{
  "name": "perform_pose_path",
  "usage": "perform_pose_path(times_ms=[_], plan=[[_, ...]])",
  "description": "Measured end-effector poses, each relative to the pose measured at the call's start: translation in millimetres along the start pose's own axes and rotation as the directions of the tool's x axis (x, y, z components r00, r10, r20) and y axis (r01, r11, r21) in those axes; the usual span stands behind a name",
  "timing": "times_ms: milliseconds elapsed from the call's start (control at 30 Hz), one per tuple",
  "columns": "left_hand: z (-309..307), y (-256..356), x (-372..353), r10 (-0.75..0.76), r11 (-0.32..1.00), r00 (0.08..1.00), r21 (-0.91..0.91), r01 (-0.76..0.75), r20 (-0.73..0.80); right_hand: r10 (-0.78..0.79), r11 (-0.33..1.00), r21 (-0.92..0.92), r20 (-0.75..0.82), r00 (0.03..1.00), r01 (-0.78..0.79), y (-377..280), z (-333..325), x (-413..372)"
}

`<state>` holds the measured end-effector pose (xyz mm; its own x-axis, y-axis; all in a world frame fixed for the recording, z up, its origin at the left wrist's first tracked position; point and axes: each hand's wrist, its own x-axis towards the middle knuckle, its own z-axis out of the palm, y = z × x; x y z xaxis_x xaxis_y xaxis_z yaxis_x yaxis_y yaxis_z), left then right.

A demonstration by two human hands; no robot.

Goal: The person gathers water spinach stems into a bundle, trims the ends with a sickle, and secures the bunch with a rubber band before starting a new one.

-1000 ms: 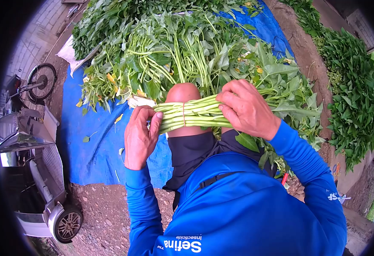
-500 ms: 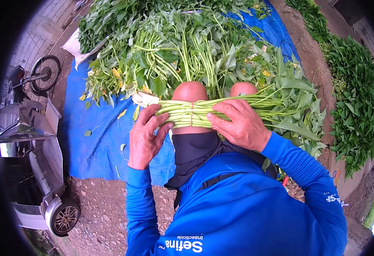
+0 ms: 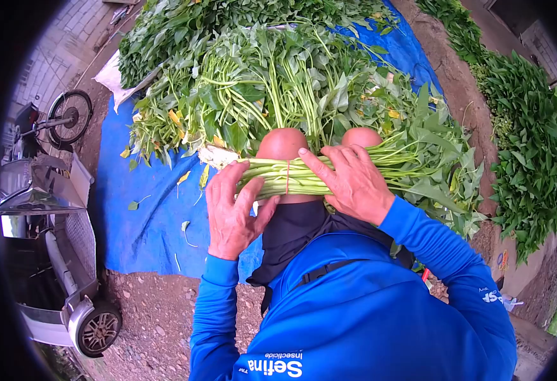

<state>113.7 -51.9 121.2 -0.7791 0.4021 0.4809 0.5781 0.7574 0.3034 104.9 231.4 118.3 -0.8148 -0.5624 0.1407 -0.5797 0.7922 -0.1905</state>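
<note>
Item: bundle of greens [image 3: 307, 182], laid crosswise over both knees [image 3: 283, 143], cut ends to the left, leaves [image 3: 451, 166] fanning out to the right. It sits above the blue tarp [image 3: 126, 219], inward of that tarp's near edge and well in from its left edge. One thin band [image 3: 287, 176] circles the stems between the two hands.

Grip, left hand [image 3: 232, 213]: fingers and thumb spread apart about the cut ends, fingertips touching, not closed tight. Grip, right hand [image 3: 353, 184]: palm down over the stems just right of the band, forefinger stretched toward it; thumb mostly hidden, so cannot tell whether it clamps.

Loose greens [image 3: 291, 70] cover the tarp from its far edge to the knees. A pale scrap [image 3: 217, 155] lies near the bundle's cut ends.

Handling, judged by eye: light for its bulk, weight probably leaning to the leafy side. Stems look fairly stiff lengthwise but hollow and crisp, so a hard squeeze may crack or flatten them. Surface looks smooth; single stems could slide under the band if pulled endwise. Leaves soft, easily torn, poor handhold. Best hold: the stem section on either side of the band, whole width taken at once, pressure gentle and even
</note>
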Motion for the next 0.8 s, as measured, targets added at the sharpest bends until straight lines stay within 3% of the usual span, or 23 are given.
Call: perform_pose_path(times_ms=[133,200,433,633,700,800], plan=[[13,-5,-4,0.046,0.997,0.998,0.06,-0.048,0.036,-0.119,0.988,0.07,-0.197,0.973,0.135,2,3,-6],[17,-6,-5,0.056,0.991,0.998,0.123,-0.058,0.02,-0.135,0.986,0.066,-0.21,0.968,0.152,3,7,-6],[32,-13,-17,0.125,0.989,0.986,0.09,-0.115,-0.112,-0.184,0.982,-0.018,-0.256,0.949,0.185,4,21,-16],[31,-13,-16,0.101,0.994,0.987,0.052,-0.096,-0.124,-0.062,0.989,0.128,-0.132,0.989,0.079,-17,-22,-3],[31,-12,-15,0.097,0.995,0.988,0.04,-0.093,-0.117,-0.014,0.998,0.053,-0.132,0.991,0.021,-19,-17,3],[33,-14,-21,0.092,0.996,0.988,0.01,-0.091,-0.124,0.003,0.996,0.094,-0.038,0.999,0.001,-4,-3,6]])
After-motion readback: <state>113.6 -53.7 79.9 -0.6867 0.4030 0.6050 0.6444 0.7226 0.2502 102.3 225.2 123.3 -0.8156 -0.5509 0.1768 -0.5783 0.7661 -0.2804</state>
